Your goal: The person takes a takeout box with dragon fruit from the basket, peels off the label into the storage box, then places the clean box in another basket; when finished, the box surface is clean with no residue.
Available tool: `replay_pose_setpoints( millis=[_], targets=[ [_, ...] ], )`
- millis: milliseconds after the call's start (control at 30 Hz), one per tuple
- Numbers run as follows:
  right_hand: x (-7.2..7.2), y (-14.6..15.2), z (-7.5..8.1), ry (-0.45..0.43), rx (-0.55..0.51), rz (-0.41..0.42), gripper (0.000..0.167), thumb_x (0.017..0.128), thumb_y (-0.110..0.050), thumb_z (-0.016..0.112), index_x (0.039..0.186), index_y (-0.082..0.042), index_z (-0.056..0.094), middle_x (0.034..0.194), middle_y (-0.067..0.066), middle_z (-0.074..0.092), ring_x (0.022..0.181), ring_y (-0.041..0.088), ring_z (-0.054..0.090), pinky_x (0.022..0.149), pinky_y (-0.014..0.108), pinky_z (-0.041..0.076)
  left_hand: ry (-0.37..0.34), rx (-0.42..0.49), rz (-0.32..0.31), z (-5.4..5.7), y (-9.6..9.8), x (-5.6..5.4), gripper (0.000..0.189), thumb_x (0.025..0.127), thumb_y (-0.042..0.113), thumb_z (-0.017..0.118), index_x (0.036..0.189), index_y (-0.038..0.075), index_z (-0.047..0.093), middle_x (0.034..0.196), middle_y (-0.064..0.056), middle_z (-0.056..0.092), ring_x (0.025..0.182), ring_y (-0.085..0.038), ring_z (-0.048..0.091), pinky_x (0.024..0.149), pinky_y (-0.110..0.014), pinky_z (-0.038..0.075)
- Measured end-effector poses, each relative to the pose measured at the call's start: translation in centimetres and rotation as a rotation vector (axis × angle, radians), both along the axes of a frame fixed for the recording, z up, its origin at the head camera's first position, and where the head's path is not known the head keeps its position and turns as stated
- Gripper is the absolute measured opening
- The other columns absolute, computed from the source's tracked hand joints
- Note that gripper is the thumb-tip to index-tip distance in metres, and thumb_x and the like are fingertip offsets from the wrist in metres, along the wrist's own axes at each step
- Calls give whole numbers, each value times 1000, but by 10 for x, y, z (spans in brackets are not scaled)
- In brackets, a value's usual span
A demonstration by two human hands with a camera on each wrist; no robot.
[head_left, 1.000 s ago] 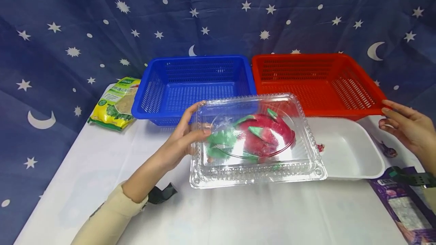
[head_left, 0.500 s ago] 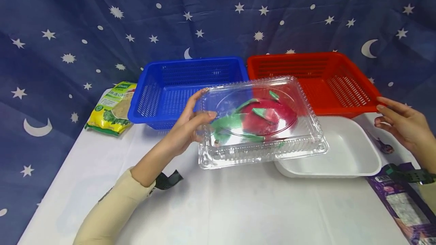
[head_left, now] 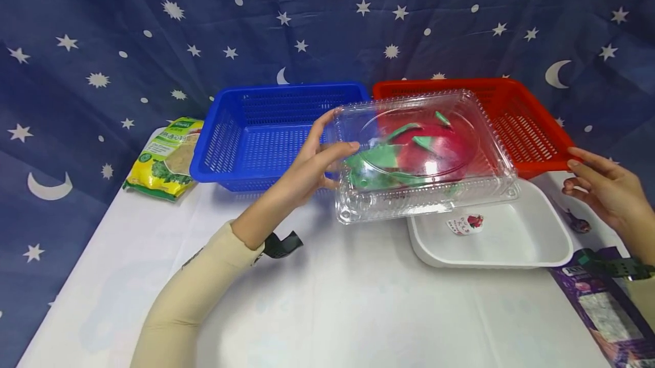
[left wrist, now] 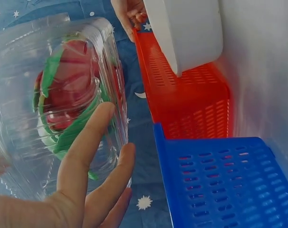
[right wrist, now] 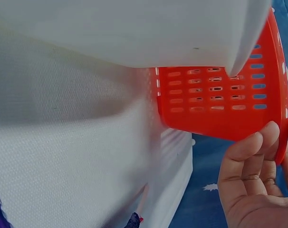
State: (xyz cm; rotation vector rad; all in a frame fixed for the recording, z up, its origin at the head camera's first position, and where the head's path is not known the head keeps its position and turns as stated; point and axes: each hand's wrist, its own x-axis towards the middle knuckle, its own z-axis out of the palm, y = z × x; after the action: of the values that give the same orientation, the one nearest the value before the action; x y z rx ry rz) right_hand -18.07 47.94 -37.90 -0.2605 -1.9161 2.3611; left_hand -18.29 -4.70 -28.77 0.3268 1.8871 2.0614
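My left hand (head_left: 314, 166) grips the left end of a clear plastic clamshell box (head_left: 404, 202), thumb on top. Inside the box lies a red dragon fruit (head_left: 435, 152) with green leaf tips, also visible in the left wrist view. The box is tilted above the table and overlaps the front of the red basket (head_left: 532, 129) in the head view. At the basket's front right corner, my right hand (head_left: 611, 191) pinches the rim between thumb and fingers. The right wrist view shows these fingers (right wrist: 246, 147) curled at the red rim.
A white tub (head_left: 512, 245) with a small fruit label (head_left: 465, 224) stands before the red basket. The blue basket (head_left: 202, 149) is at its left, beside a yellow-green food packet (head_left: 166, 160). A purple packet (head_left: 604, 300) and a small dark purple object (head_left: 578, 223) lie right.
My left hand has carried the clamshell box up, away from me and to the right, uncovering more of the white tub and its label. My right hand stays at the red basket's corner.
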Motion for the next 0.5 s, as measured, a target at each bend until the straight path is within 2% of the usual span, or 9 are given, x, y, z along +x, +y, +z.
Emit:
replay_pose_setpoints(
  millis=[167,233,433,500],
  targets=[
    [-10,22,-15,18,12,12,37,90,-11,69,125,-19,68,102,-8,69,62,20,69,56,29,59,-26,39,26,3,14,-12,75,89,28,62,151,41,20,144,-14,42,122,-50,50,83,-60,53],
    [-12,24,-16,17,12,13,37,90,-10,68,127,-19,67,103,-8,68,62,20,68,56,29,59,-30,51,32,4,19,-17,75,90,29,62,151,40,20,146,-13,39,123,-50,49,82,-60,54],
    [-13,31,-25,49,26,37,37,92,-8,65,128,-18,65,103,-5,70,62,20,69,56,30,59,-41,75,50,3,29,-33,74,91,28,61,151,39,20,157,-9,19,124,-55,46,76,-58,56],
    [-14,33,-28,61,17,43,38,92,-8,65,129,-17,65,104,-4,70,62,20,69,57,30,59,-50,83,59,1,32,-38,74,91,28,62,151,39,20,156,-11,21,123,-54,47,75,-58,56]
  ],
)
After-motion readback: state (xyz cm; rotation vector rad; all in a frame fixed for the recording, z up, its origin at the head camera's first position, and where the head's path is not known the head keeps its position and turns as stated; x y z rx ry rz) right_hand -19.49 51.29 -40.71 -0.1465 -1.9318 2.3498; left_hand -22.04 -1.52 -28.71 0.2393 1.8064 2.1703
